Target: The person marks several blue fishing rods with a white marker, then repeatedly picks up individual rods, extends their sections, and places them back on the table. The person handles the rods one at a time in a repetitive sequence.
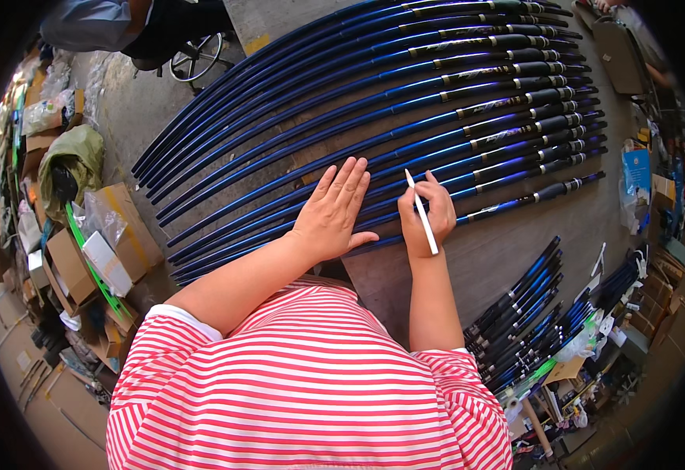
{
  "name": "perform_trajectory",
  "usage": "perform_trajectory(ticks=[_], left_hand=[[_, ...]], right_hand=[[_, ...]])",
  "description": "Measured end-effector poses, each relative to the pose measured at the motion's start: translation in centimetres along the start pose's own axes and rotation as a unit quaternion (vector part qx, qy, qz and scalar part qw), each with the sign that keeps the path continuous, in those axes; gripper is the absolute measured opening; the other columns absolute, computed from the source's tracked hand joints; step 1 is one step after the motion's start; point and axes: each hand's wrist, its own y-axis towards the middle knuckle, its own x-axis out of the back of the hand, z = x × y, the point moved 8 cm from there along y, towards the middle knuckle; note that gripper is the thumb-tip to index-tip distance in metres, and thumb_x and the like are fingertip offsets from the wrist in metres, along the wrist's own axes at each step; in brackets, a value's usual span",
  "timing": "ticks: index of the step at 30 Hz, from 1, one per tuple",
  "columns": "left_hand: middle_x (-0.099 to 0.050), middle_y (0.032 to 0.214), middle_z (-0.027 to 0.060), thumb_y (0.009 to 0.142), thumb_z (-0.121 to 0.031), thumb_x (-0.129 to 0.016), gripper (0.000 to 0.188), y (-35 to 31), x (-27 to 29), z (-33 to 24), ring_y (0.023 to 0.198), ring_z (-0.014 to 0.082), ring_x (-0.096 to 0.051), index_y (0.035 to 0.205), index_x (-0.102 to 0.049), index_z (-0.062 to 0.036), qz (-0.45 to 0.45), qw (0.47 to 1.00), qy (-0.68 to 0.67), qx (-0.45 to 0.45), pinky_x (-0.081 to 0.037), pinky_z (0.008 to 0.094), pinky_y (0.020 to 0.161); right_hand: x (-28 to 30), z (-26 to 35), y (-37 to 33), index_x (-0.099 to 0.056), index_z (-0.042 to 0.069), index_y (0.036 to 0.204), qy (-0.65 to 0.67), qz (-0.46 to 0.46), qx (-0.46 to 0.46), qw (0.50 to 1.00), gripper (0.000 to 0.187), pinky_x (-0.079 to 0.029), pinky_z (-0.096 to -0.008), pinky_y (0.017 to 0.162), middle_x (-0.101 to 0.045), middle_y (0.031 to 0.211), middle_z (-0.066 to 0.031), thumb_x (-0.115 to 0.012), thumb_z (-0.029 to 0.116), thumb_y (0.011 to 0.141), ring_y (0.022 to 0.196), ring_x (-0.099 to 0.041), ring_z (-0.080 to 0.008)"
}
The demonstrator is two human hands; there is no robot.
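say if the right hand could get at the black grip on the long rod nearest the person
Likely yes: nothing seems to block the way from the right hand to the black grip on that rod, though the hand holds a white pen.

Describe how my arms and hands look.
Your left hand and right hand are bare, with no gloves or watch showing. The forearms are uncovered below short sleeves with red and white stripes; the left sleeve has a plain white edge.
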Motion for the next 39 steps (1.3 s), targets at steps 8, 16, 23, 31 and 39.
perform_trajectory(ticks=[8, 16, 23, 31, 39], left_hand=[[-0.017, 0.14, 0.0205, 0.074, -0.062, -0.045, 0.093, 0.0, -0.1, -0.1, 0.132, 0.0308, -0.01, 0.131, -0.023, 0.0081, 0.004, 1.0, 0.015, 0.0, -0.005, 0.0406, 0.107], [-0.017, 0.14, 0.0208, 0.074, -0.062, -0.045, 0.093, 0.0, -0.3, -0.2, 0.132, 0.0309, -0.01, 0.131, -0.023, 0.008, 0.004, 1.0, 0.019, -0.001, -0.006, 0.0408, 0.107], [-0.017, 0.141, 0.0196, 0.076, -0.061, -0.043, 0.088, -0.1, -0.2, -0.3, 0.132, 0.03, -0.011, 0.131, -0.026, 0.0059, 0.003, 1.0, 0.021, 0.003, -0.005, 0.0402, 0.107], [-0.016, 0.14, 0.0216, 0.073, -0.062, -0.047, 0.093, -0.7, 0.4, -1.7, 0.132, 0.0314, -0.011, 0.13, -0.024, 0.0078, -0.003, 0.999, 0.0, -0.034, -0.006, 0.0424, 0.106], [-0.016, 0.141, 0.0192, 0.073, -0.064, -0.045, 0.092, -1.8, -1.7, -3.2, 0.133, 0.0297, -0.009, 0.131, -0.026, 0.0046, 0.065, 0.997, 0.008, -0.05, -0.005, 0.0421, 0.107]], right_hand=[[0.2, -0.3, -0.1, -0.054, 0.0, 0.08, -0.023, 0.014, -0.019, 0.999, 0.016, -0.05, -0.0413, 0.078, -0.06, 0.075, -0.0132, -0.064, -0.003, 0.068, 0.071, -0.061, -0.0284], [0.0, -0.4, 0.0, -0.055, 0.0, 0.079, -0.04, 0.019, -0.021, 0.999, 0.014, -0.05, -0.0409, 0.078, -0.06, 0.075, -0.0134, -0.064, -0.002, 0.068, 0.071, -0.061, -0.0282], [0.4, -0.2, 0.0, -0.052, 0.001, 0.077, -0.053, 0.012, -0.014, 0.998, 0.015, -0.05, -0.041, 0.078, -0.058, 0.071, -0.012, -0.063, -0.003, 0.066, 0.067, -0.06, -0.0279], [3.7, -0.6, -1.9, -0.051, 0.002, 0.078, -0.016, -0.027, -0.021, 0.999, 0.017, -0.051, -0.0421, 0.077, -0.059, 0.073, -0.0124, -0.061, -0.004, 0.067, 0.067, -0.06, -0.0281], [2.1, -0.8, -1.4, -0.053, 0.001, 0.08, -0.038, -0.002, -0.015, 0.999, 0.016, -0.05, -0.0409, 0.079, -0.06, 0.074, -0.0123, -0.064, -0.003, 0.068, 0.07, -0.061, -0.0272]])
